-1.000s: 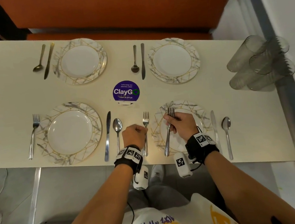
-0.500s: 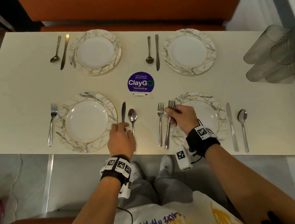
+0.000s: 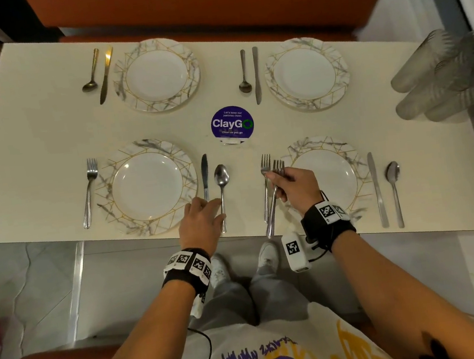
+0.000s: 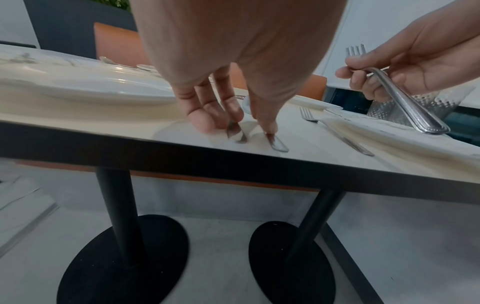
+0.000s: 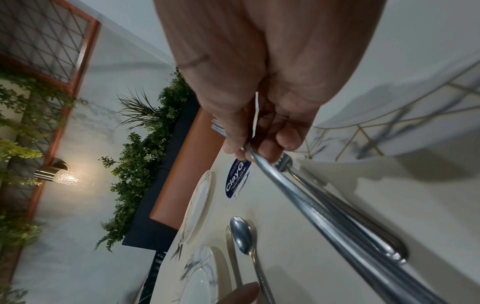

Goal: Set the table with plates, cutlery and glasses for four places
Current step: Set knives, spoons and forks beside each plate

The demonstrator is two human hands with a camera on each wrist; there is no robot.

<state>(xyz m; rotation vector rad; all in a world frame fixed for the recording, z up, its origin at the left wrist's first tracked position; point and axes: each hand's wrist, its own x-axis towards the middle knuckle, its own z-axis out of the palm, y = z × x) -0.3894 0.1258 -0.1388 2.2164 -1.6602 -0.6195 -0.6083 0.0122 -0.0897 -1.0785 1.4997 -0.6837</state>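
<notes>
Four marbled plates are laid out; the near left plate (image 3: 148,146) and near right plate (image 3: 316,143) are closest to me. My left hand (image 3: 210,202) rests at the front edge, its fingers on the handle of a knife (image 3: 205,171) and its thumb on the handle of a spoon (image 3: 221,178); the left wrist view shows the fingertips (image 4: 205,123) pressing down. My right hand (image 3: 274,179) grips a fork (image 3: 273,207) just above a second fork (image 3: 264,164) that lies left of the near right plate.
Several clear glasses (image 3: 441,76) lie piled at the table's right edge. A purple ClayGo sticker (image 3: 232,124) marks the middle. The two far plates (image 3: 157,74) (image 3: 306,74) each have a spoon and knife beside them. An orange bench (image 3: 208,1) runs behind the table (image 3: 31,145).
My left hand left the lying fork and moved left onto the knife and spoon handles. My right hand carried its fork leftward off the near right plate.
</notes>
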